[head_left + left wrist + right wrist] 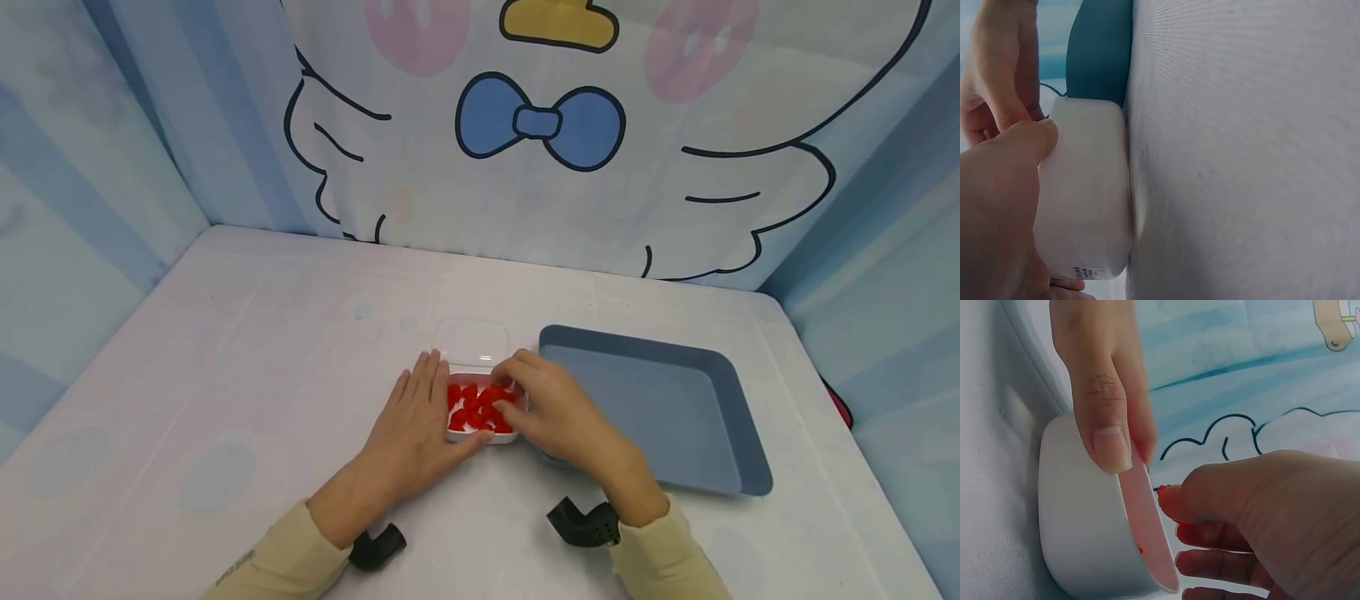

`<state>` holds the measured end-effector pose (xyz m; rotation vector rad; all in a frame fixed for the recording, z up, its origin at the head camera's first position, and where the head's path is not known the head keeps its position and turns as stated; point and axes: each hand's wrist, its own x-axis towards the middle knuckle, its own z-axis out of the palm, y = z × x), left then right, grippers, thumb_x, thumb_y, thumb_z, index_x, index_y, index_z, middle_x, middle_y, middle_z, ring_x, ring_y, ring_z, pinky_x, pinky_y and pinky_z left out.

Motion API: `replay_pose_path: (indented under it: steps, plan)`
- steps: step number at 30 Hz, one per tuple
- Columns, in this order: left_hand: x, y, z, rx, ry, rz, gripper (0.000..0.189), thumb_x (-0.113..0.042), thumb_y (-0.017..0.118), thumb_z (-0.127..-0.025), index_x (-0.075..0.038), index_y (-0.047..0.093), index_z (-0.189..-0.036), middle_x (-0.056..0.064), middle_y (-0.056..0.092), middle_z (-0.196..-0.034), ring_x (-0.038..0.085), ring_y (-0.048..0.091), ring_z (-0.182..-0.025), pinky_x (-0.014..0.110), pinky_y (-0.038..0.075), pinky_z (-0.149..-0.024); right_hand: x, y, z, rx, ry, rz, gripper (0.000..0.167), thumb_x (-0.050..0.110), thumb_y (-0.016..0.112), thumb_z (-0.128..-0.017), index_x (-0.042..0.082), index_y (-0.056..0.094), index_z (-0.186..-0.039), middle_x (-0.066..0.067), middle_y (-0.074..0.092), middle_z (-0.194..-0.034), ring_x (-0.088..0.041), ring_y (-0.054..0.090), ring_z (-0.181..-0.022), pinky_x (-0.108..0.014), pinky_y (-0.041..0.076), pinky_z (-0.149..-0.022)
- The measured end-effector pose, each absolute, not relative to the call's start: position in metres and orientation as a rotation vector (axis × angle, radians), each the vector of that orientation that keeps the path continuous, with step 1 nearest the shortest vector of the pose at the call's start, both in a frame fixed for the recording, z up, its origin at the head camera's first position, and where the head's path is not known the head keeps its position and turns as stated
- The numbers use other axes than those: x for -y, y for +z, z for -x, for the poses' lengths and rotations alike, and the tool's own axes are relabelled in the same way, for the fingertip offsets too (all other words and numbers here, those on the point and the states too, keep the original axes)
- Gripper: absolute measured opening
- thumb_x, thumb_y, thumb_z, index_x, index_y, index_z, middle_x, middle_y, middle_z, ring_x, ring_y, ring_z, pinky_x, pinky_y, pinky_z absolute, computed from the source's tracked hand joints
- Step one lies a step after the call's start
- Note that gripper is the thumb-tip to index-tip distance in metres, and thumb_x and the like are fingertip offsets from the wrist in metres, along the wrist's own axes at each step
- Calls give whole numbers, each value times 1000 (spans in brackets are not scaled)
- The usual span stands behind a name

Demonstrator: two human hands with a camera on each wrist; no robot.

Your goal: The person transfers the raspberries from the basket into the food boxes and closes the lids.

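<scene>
A small white plastic box stands on the table with several small red pieces in it. My left hand rests along the box's left side with straight fingers; its thumb lies over the front rim. In the right wrist view that thumb touches the white wall. Over the box's right side, my right hand has its thumb and fingers bent together. A bit of red piece shows at its thumb tip in the right wrist view, pinched there; the rest of the piece is hidden.
A clear lid is tipped back behind the box. To the right lies a blue-grey tray, close to the box and partly under the right forearm. A printed cloth wall rises behind the white-covered table.
</scene>
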<state>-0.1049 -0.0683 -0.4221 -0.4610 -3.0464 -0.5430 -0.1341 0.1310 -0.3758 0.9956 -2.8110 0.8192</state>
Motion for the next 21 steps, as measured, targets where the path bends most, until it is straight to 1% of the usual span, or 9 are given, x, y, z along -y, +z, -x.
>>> replay_pose_path:
  steps: [6, 14, 21]
  plan:
    - [69, -421, 105, 3048, -561, 461, 107, -63, 70, -80, 1, 26, -154, 20, 28, -161, 37, 24, -151, 54, 29, -120, -129, -377, 133, 2829, 793, -1002, 28, 9, 76, -84, 6, 68, -111, -3, 67, -100, -15, 62, -86, -26, 58, -77]
    - [68, -421, 105, 3044, -561, 467, 107, -64, 69, -80, 1, 26, -153, 20, 28, -161, 38, 24, -151, 54, 29, -120, -129, -377, 134, 2846, 791, -1007, 29, 8, 75, -85, 6, 67, -113, -4, 68, -102, -16, 62, -87, -28, 57, -78]
    - [66, -420, 106, 3052, -549, 450, 109, -63, 71, -78, 1, 26, -154, 20, 30, -160, 38, 27, -150, 54, 31, -119, -135, -374, 136, 2849, 882, -928, 26, 6, 73, -86, 6, 67, -112, -5, 66, -103, -16, 61, -89, -33, 60, -79]
